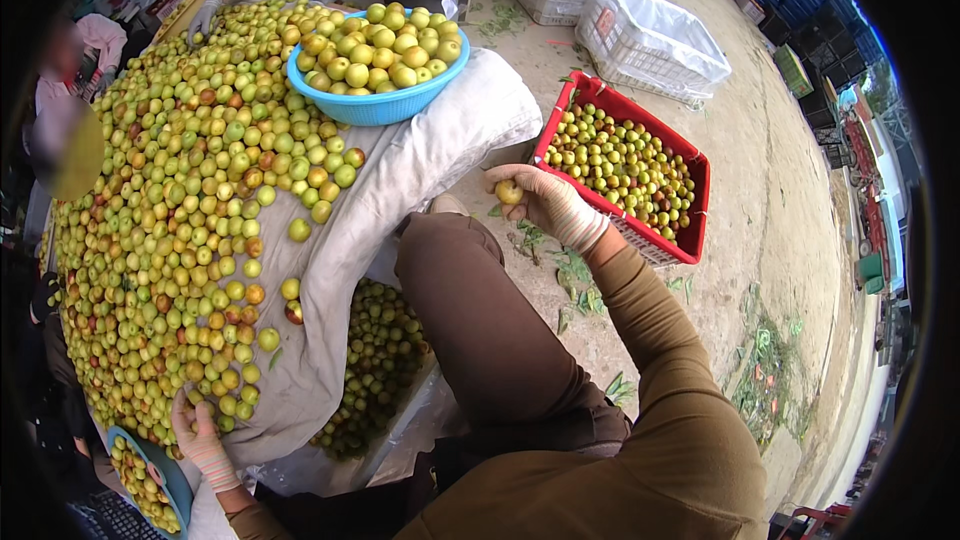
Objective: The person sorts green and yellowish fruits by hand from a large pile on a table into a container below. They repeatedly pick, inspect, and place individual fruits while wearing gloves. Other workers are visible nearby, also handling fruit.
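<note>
My right hand [551, 202], in a thin striped glove, holds one yellowish jujube-like fruit [509, 192] between thumb and fingers. It is just beside the near left corner of a red plastic crate [697, 202] partly filled with similar fruits [619, 165]. My left hand [199, 439], gloved too, reaches to the near edge of a wide heap of green, yellow and reddish fruits [172, 240]. Its fingertips are among the fruits; whether they grip one is not clear. Pale cloth [315, 360] lies under the heap.
A blue plastic basket [379, 109] of larger fruits stands on the cloth; another blue basket [176, 491] is near my left hand. More fruits [379, 345] sit low beside my knee. Plastic-lined crates [652, 37] stand behind. Another person's gloved hand [204, 19] touches the heap's far side.
</note>
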The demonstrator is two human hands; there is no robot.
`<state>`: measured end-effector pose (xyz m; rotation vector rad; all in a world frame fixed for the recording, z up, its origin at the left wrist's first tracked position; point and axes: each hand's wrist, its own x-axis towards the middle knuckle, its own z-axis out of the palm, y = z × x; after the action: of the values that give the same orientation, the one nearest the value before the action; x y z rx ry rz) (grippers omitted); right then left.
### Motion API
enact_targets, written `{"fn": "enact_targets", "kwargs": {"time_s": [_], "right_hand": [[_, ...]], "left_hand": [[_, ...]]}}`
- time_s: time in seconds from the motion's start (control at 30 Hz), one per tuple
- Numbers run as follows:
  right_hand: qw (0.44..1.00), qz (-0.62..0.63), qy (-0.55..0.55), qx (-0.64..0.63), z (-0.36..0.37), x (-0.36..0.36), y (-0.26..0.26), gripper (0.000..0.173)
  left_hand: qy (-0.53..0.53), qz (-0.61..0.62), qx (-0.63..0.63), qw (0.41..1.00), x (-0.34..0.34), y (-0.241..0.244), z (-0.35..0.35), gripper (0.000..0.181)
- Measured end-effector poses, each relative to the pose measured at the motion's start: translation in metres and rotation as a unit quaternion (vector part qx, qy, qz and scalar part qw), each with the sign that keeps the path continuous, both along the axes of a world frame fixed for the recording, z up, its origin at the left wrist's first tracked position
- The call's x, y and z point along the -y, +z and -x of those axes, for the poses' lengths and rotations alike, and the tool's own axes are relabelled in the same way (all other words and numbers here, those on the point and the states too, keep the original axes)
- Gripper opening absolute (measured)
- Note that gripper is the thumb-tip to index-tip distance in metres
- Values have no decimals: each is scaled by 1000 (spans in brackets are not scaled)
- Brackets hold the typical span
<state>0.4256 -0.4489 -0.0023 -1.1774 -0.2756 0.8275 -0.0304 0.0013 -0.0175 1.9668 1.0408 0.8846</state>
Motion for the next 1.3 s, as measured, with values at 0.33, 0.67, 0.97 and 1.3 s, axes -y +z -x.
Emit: {"fn": "enact_targets", "kwargs": {"time_s": [0.33,0.67,0.97,1.3], "right_hand": [[871,-21,-432,-232,-119,132,-93,47],[932,91,27,351,41,-154,32,21],[626,246,225,705,41,-252,23,27],[664,248,212,673,42,-255,24,25]], "left_hand": [[26,93,21,995,12,34,-12,35],[-119,-80,-63,988,-24,52,-144,26],[-163,-293,-394,856,-43,59,-302,35],[-138,-129,-455,870,-59,70,-318,27]]}}
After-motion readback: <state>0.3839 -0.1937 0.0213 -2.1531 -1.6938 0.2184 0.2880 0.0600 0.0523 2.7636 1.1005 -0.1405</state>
